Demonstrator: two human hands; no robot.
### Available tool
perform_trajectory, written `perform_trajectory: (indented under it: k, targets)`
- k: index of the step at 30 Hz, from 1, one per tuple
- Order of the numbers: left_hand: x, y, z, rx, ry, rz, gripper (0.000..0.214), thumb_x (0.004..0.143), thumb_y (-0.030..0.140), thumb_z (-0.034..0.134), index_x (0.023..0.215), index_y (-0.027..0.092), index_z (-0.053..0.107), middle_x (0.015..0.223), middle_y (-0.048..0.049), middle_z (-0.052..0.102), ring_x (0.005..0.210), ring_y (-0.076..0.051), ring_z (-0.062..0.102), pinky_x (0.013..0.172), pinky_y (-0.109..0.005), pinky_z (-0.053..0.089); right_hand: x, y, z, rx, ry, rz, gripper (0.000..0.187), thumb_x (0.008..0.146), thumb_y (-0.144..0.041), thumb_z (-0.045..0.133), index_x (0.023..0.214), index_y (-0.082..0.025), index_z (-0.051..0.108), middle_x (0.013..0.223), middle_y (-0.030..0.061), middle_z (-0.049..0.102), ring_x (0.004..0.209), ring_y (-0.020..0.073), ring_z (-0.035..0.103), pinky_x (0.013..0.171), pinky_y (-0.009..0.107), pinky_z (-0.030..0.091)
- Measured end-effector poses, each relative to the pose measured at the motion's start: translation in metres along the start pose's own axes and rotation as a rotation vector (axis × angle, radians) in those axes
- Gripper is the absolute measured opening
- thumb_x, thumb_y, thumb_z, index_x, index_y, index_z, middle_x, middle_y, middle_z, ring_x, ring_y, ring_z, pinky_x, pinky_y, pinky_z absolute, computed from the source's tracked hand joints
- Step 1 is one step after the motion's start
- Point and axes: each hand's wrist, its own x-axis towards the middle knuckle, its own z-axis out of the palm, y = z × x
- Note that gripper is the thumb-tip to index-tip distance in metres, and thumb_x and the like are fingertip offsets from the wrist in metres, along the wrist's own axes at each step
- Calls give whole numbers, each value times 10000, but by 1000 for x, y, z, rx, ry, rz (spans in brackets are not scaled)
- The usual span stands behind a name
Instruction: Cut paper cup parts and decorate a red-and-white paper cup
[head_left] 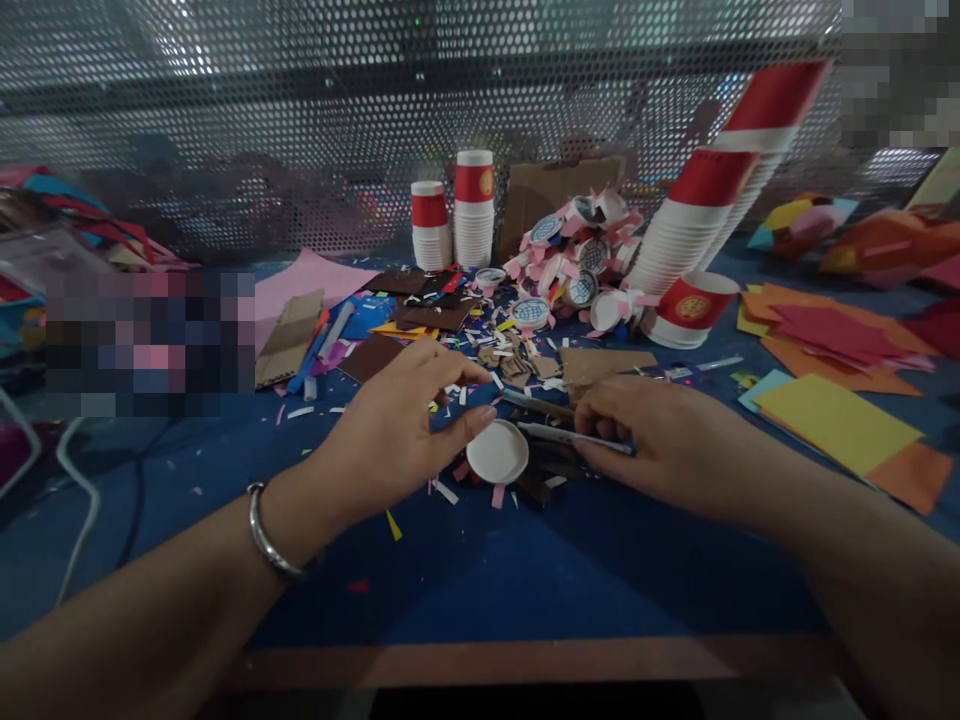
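My left hand point(409, 420) hovers over the blue table point(480, 580), thumb and fingers curved around a small white round cup bottom point(497, 452) that lies among paper scraps; the thumb tip touches its rim. My right hand point(660, 435) rests on the table just to the right, fingers closed on a thin white pen-like tool point(570, 436). A second dark pen-like stick point(536, 404) lies just behind it. A silver bangle point(266, 535) is on my left wrist.
Stacks of red-and-white paper cups point(474, 205) stand at the back, a long leaning stack point(712, 190) at right. A pile of cut cup bottoms with pink petals point(574, 260), cardboard pieces point(600, 362), coloured paper sheets point(836, 420) and a perforated metal wall point(375, 110) surround the work spot.
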Motion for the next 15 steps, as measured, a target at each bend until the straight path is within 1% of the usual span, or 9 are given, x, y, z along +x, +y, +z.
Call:
perform_trajectory:
  k: [3,6,10,15]
  targets:
    - [1,6,4,31,31,124,229,987,332,624,1146,205,729,1107,-86,658,1043,-236,620,894,-341,481,0,-4,-1,-54,-1,21,70,854,-256,590,837,-211,640,857,83,685,783,254,618,673,356,404]
    - [-1,10,9,69,62,212,199,985,246,619,1143,181,722,1095,-85,663,1060,-231,617,925,-361,489,0,-10,-3,-138,-9,62,74,858,-242,563,832,-218,628,890,75,703,844,273,650,685,354,397]
    - [-6,12,12,86,76,256,189,980,220,623,1137,166,713,1079,-83,670,1043,-231,613,928,-379,497,0,-14,-5,-195,-24,85,36,821,-236,582,793,-227,604,873,68,708,840,282,661,669,349,378]
    - [-10,17,14,159,79,304,185,987,195,604,1135,167,712,1108,-89,673,1048,-240,594,971,-407,480,0,-11,-5,-205,-4,75,58,799,-262,597,751,-240,572,803,67,693,754,283,634,628,348,349]
